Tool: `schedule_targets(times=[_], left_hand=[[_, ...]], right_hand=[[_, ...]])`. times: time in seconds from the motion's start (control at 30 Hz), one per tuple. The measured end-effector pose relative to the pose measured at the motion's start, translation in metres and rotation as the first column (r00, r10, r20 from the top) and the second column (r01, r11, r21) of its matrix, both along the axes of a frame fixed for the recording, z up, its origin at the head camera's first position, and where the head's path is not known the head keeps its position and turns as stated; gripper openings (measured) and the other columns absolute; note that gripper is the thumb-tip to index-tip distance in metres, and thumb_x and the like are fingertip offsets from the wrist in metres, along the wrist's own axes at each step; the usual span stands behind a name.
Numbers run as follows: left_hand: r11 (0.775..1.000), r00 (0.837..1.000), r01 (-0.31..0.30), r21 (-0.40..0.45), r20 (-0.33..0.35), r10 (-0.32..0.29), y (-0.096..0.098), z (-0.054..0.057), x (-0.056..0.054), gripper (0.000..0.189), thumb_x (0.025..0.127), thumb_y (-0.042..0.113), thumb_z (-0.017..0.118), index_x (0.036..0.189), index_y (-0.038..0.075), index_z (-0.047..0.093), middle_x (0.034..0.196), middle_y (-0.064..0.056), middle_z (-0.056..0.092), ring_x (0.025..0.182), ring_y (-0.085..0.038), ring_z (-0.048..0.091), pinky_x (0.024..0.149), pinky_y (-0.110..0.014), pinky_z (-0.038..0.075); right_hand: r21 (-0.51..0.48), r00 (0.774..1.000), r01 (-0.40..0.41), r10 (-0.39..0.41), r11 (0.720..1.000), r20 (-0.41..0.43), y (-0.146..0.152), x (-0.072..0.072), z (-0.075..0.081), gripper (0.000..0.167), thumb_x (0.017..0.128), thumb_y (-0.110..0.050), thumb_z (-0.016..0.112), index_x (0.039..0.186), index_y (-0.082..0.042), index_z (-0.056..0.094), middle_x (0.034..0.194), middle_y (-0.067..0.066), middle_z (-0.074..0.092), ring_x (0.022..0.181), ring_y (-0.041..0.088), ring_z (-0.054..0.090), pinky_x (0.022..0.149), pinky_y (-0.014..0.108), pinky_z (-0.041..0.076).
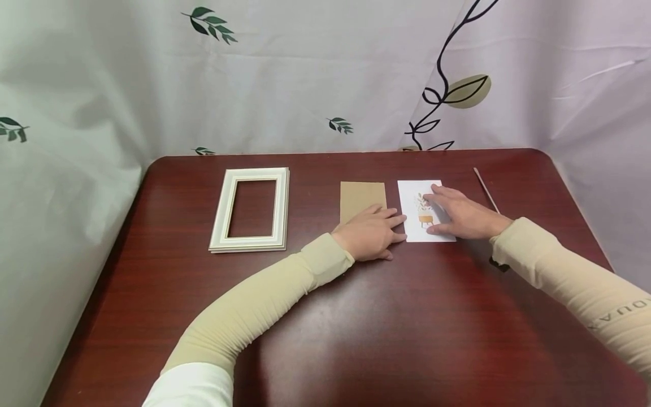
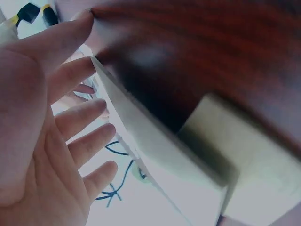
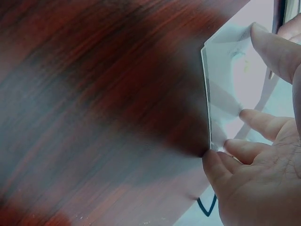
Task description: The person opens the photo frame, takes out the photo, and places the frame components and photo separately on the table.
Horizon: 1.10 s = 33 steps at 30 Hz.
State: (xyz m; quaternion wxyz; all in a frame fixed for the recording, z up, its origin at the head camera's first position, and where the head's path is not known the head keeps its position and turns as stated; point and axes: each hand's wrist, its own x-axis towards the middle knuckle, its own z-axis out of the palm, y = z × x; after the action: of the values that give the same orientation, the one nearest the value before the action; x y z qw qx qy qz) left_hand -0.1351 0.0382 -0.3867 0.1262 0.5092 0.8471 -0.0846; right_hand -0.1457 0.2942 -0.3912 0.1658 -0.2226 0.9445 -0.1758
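Observation:
A white card (image 1: 409, 195) printed with a potted plant lies flat on the table, between the two hands. My left hand (image 1: 370, 232) reaches over the lower part of a brown rectangular board (image 1: 361, 193), its spread fingertips at the card's left edge. From the other side, my right hand (image 1: 460, 215) rests its fingertips on the card, covering part of its right side. In the right wrist view, the fingers of the right hand (image 3: 263, 146) touch the card's face (image 3: 225, 70) and edge, where thin layers show.
A white picture frame (image 1: 218, 220) with an open middle lies at the left of the dark red table (image 1: 386, 339). A thin light stick (image 1: 486, 191) lies beyond the right hand, partly behind the wrist. A patterned curtain (image 1: 285, 73) hangs behind the table.

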Motion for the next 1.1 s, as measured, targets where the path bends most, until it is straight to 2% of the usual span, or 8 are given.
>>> schedule_targets(times=[0.1, 0.2, 0.33, 0.6, 0.87, 1.1], left_hand=[[0.999, 0.997, 0.031, -0.017, -0.063, -0.032, 0.002, 0.001, 0.002, 0.057, 0.097, 0.052, 0.061, 0.149, 0.031, 0.052, 0.161, -0.004, 0.036, 0.149, -0.029, 0.029, 0.121, -0.048, 0.02], [0.999, 0.995, 0.038, -0.03, -0.087, -0.04, 0.003, 0.002, 0.003, 0.056, 0.096, 0.053, 0.06, 0.148, 0.031, 0.053, 0.16, -0.003, 0.037, 0.147, -0.029, 0.032, 0.12, -0.047, 0.022], [0.999, 0.996, 0.033, -0.04, -0.082, -0.036, 0.002, 0.003, 0.004, 0.058, 0.096, 0.054, 0.061, 0.148, 0.03, 0.053, 0.16, 0.0, 0.037, 0.147, -0.027, 0.033, 0.12, -0.046, 0.023], [0.999, 0.999, 0.023, -0.025, -0.022, -0.024, 0.002, 0.0, 0.006, 0.062, 0.098, 0.05, 0.06, 0.15, 0.019, 0.047, 0.16, 0.004, 0.037, 0.149, -0.02, 0.028, 0.12, -0.045, 0.022], [0.999, 0.998, 0.03, -0.014, -0.048, -0.031, 0.005, -0.003, 0.007, 0.06, 0.098, 0.051, 0.059, 0.147, 0.019, 0.051, 0.157, 0.003, 0.042, 0.146, -0.021, 0.033, 0.12, -0.045, 0.023], [0.999, 0.998, 0.033, -0.001, -0.059, -0.033, 0.006, -0.002, 0.008, 0.057, 0.097, 0.051, 0.06, 0.143, 0.018, 0.054, 0.155, 0.002, 0.045, 0.144, -0.021, 0.037, 0.12, -0.044, 0.024]], right_hand=[[0.004, 1.0, 0.003, -0.003, 1.0, -0.002, 0.001, 0.0, 0.0, 0.079, 0.087, -0.025, 0.08, 0.148, 0.007, 0.041, 0.157, 0.034, 0.024, 0.145, 0.049, 0.021, 0.113, 0.063, 0.026], [0.008, 1.0, 0.009, -0.009, 1.0, 0.008, 0.001, -0.001, 0.0, 0.08, 0.086, -0.025, 0.08, 0.148, 0.007, 0.041, 0.157, 0.033, 0.024, 0.146, 0.049, 0.02, 0.114, 0.063, 0.025], [0.007, 1.0, 0.008, -0.008, 1.0, 0.021, 0.001, -0.002, 0.001, 0.081, 0.086, -0.026, 0.08, 0.148, 0.007, 0.04, 0.158, 0.033, 0.023, 0.146, 0.049, 0.02, 0.114, 0.063, 0.024], [0.024, 1.0, 0.013, -0.013, 1.0, 0.025, 0.008, -0.003, 0.005, 0.083, 0.085, -0.028, 0.081, 0.149, 0.007, 0.039, 0.158, 0.034, 0.023, 0.146, 0.05, 0.02, 0.113, 0.064, 0.025], [0.045, 0.999, 0.021, -0.022, 0.999, 0.025, 0.02, -0.006, 0.004, 0.085, 0.083, -0.026, 0.083, 0.148, 0.008, 0.039, 0.158, 0.036, 0.021, 0.145, 0.051, 0.02, 0.113, 0.065, 0.024], [0.065, 0.999, 0.032, -0.035, 0.997, 0.036, 0.028, -0.006, 0.005, 0.089, 0.082, -0.031, 0.084, 0.148, 0.008, 0.038, 0.157, 0.037, 0.021, 0.144, 0.052, 0.02, 0.112, 0.066, 0.024]])
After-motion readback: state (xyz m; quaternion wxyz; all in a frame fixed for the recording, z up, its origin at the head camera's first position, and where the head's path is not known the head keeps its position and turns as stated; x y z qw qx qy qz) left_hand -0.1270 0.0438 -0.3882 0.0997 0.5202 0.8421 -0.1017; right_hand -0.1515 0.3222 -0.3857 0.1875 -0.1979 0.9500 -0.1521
